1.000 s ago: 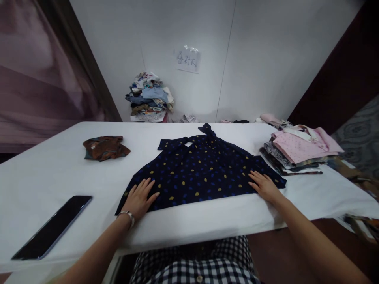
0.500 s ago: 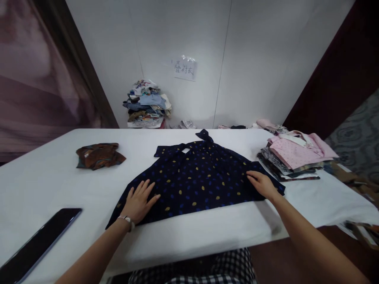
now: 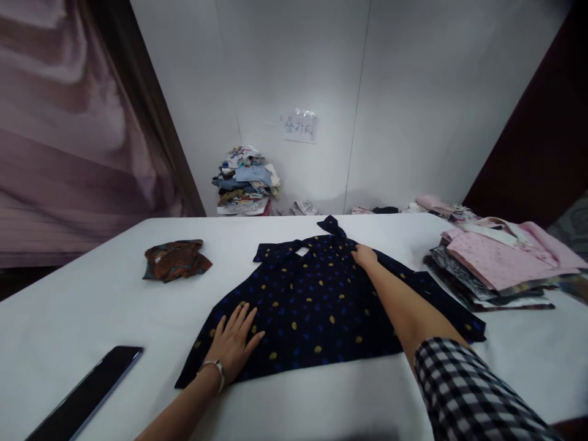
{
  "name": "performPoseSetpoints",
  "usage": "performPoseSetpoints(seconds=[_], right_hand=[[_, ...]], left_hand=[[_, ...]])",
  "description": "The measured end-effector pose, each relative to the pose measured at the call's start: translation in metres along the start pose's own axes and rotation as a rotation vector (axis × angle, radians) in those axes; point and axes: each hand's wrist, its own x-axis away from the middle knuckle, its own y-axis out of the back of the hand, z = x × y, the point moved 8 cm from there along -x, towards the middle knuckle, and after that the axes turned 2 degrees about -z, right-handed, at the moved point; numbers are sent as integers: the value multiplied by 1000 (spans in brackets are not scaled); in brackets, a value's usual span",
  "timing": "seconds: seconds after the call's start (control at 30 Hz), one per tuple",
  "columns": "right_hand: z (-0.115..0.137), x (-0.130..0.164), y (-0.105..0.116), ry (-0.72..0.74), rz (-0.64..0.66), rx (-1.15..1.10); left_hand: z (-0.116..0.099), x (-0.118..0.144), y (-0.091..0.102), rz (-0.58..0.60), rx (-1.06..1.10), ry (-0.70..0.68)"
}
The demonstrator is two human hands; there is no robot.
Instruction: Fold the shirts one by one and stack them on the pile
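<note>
A dark navy shirt with blue and yellow spots lies spread on the white table, its collar end away from me and its hem toward me. My left hand rests flat on the lower left part of the shirt, fingers spread. At the upper right, near the neckline, my right hand has its fingers curled together on the shirt's fabric. The fingertips are partly hidden. A knotted strip of the same cloth sticks out beyond the neckline.
A crumpled brown garment lies at the left, with a dark phone-like slab nearer me. Folded clothes topped by a pink shirt are stacked at the right. Behind the white table stands a tall clothes pile against the wall.
My right hand has moved from the shirt's right side up and left to near the neckline. My left hand stays on the lower left. The camera view has shifted.
</note>
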Motion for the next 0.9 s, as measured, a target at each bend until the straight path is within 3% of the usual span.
performPoseSetpoints(seconds=[0.1, 0.2, 0.33, 0.4, 0.47, 0.53, 0.57, 0.63, 0.73, 0.8, 0.9], right_hand=[[-1, -10, 0, -12, -15, 2], [6, -18, 19, 15, -85, -35], [48, 4, 44, 220, -146, -123], [84, 49, 39, 508, -85, -184], [116, 121, 19, 892, 80, -214], [126, 194, -6, 1139, 288, -178], [124, 221, -14, 1175, 337, -164], [115, 252, -22, 1140, 369, -159], [98, 259, -20, 977, 320, -207], [90, 256, -21, 903, 301, -233], [88, 258, -27, 842, 285, -224]], left_hand=[[1, 1, -2, 26, 3, 16], [2, 2, -3, 35, 12, 17], [1, 2, -3, 6, 18, 13], [-2, 2, -2, -10, 30, 4], [-4, 2, -1, -18, 50, -4], [-4, 2, 1, -11, 77, -2], [-4, 1, 2, 2, 95, 5], [-2, -1, 6, 44, 148, 38], [-9, -11, 28, 13, 234, 106], [-35, -22, 51, -85, 274, 64], [-105, -42, 71, -150, 314, -130]])
